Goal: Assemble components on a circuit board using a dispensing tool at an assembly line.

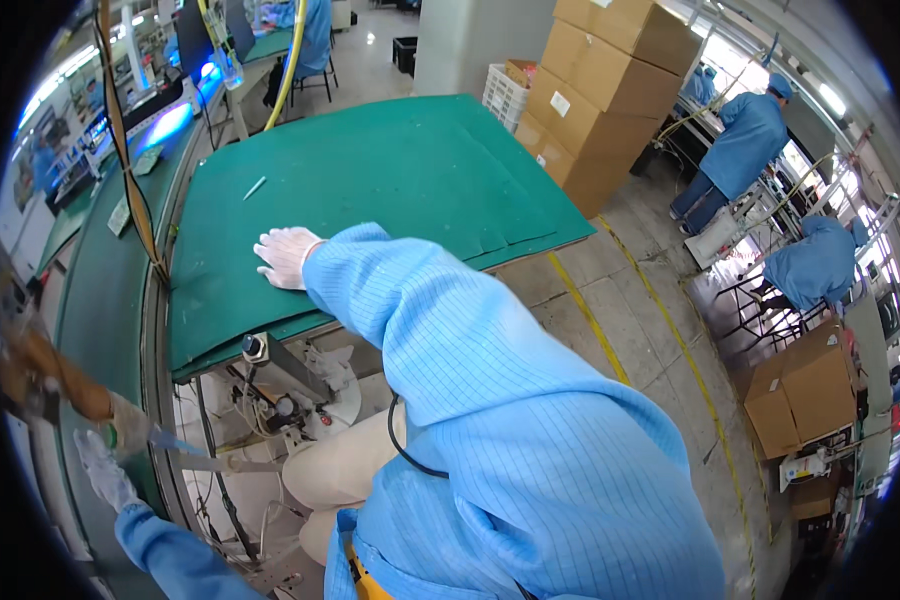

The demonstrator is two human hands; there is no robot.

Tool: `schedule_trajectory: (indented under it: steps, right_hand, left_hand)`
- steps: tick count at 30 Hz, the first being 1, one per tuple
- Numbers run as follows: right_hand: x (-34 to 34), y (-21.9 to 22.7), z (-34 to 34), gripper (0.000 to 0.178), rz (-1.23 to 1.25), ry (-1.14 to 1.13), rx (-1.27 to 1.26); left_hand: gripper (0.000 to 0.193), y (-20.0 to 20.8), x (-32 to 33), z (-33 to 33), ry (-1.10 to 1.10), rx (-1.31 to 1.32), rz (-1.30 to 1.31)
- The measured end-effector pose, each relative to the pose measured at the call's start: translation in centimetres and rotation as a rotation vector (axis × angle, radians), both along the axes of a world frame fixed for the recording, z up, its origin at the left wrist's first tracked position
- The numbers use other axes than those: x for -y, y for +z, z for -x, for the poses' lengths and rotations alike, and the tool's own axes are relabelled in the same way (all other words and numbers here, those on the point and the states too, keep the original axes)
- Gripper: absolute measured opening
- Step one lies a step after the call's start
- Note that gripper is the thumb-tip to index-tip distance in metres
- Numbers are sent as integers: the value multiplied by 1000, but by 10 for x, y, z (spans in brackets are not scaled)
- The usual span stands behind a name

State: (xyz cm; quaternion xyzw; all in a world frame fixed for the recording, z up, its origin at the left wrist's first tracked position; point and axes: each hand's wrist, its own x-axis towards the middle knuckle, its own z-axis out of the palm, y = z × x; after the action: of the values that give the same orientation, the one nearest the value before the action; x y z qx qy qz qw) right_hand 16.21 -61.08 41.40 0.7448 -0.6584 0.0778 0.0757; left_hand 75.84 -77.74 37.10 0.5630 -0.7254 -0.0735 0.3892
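My right hand (287,257), in a white glove, lies flat on the green mat (390,170) of the worktable, fingers spread and nothing in it. Beyond its fingertips, a slim pale stick-like piece (255,188) rests on the mat. At the lower left, my left hand (107,472), gloved too, reaches over the dark green conveyor belt (95,330) with its fingers stretched out. I see nothing held in it. Close above that hand is a blurred brown and clear tubular thing (90,405), whose kind I cannot make out.
Small boards (120,215) sit on the belt farther up. A brown strip with cables (130,170) hangs beside the table. Stacked cardboard boxes (595,100) and a white crate (505,95) stand past the far right corner. Co-workers in blue (740,150) are at the right.
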Motion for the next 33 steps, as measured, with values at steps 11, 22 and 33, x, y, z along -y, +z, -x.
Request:
schedule_trajectory:
  steps: [11, 22, 33]
  right_hand:
    - [-172, 20, 48, 97, -119, 47, -67]
    - [-194, -3, 88, 95, -103, 23, -155]
    - [-190, -8, 90, 96, -89, 50, -23]
  left_hand:
    - [61, 26, -47, -22, 167, -32, -39]
    - [57, -17, -11, -97, 174, 14, -103]
    - [52, -36, 16, -124, 183, 434, 228]
